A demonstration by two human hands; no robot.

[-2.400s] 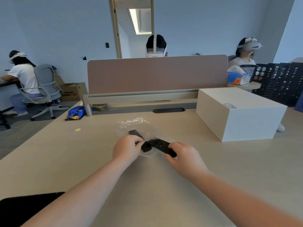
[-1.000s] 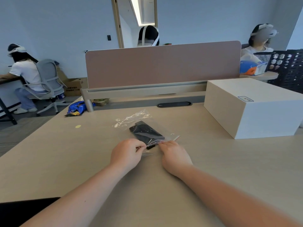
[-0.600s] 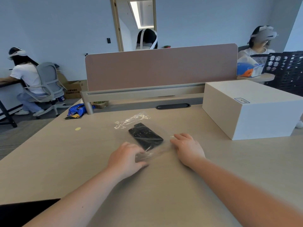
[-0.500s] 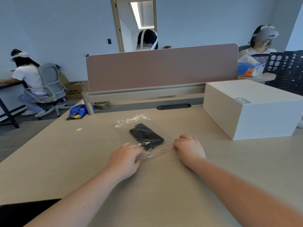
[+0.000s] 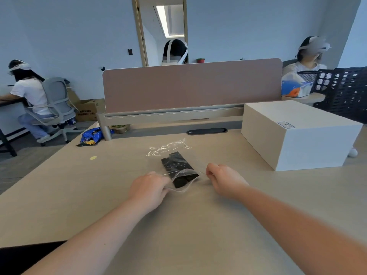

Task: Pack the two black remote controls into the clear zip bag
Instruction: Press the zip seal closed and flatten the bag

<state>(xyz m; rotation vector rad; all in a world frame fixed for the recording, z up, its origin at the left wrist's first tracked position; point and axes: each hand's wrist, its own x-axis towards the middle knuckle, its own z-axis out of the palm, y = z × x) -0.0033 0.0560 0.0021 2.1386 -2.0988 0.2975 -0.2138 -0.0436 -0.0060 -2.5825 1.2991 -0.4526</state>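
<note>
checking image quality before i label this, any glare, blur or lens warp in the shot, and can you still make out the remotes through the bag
Head view: white glare streaks on the far end of the bag; both remotes still read as dark shapes through it, buttons faint. Head view: wide-angle warp bends the table edges and stretches the forearms. Head view: the seated person at far right is motion-blurred; left hand and right hand are fairly sharp.

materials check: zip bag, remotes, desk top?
Zip bag: thin clear plastic film, glossy; it crinkles and throws white glints. Remotes: look like matte black hard plastic, no shine; button detail is too small to tell. Desk top: pale wood-look surface, probably laminate, smooth with a low sheen.
</note>
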